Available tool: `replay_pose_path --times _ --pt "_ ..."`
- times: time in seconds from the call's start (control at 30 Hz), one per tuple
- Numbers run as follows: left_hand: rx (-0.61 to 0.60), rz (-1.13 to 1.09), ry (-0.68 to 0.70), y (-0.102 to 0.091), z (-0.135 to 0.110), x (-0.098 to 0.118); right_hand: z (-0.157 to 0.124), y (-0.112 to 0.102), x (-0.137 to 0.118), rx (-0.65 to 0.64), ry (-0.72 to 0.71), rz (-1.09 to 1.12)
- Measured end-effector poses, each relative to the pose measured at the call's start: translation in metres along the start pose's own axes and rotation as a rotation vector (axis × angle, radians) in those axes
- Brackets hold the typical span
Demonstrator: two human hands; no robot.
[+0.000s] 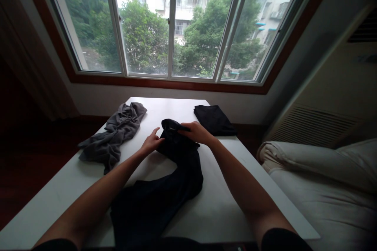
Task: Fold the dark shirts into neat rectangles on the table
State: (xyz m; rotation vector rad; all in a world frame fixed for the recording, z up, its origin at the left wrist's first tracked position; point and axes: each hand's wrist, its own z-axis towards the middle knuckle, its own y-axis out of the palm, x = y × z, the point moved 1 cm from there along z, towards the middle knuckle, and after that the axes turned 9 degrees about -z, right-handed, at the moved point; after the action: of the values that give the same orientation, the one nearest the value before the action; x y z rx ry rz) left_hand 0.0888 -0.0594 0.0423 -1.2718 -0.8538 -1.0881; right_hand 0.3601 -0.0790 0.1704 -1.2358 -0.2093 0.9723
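A black garment [165, 188] lies stretched along the middle of the white table [224, 208], running from the near edge to a bunched far end. My right hand [196, 131] is closed on that bunched far end, gripping its top fold. My left hand [151, 142] rests beside the same end on the left, fingers spread and touching the cloth's edge. A crumpled grey garment [113, 137] lies on the table's left side, apart from both hands. A folded black garment [214, 119] sits at the far right of the table, just beyond my right hand.
A wide window [173, 23] with trees and buildings outside fills the wall behind the table. A pale cushioned seat or bed [324, 180] stands close to the table's right edge. Dark wooden floor [32, 157] lies to the left.
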Motion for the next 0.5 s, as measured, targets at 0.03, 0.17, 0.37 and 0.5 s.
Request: replay_pose_path --times 0.03,0.17,0.37,0.5 --pt "-0.022 -0.020 0.008 -0.001 0.000 0.004 -0.002 -0.007 -0.005 -0.002 -0.018 0.007" --pt "-0.137 -0.119 0.017 -0.001 -0.004 0.023 -0.007 -0.029 -0.018 0.019 -0.103 0.064" --pt "-0.058 -0.124 0.060 -0.009 -0.005 0.040 -0.014 -0.046 -0.017 0.096 -0.041 0.134" --pt "0.078 -0.174 0.142 -0.024 0.004 0.043 -0.017 -0.052 -0.011 0.173 0.050 0.117"
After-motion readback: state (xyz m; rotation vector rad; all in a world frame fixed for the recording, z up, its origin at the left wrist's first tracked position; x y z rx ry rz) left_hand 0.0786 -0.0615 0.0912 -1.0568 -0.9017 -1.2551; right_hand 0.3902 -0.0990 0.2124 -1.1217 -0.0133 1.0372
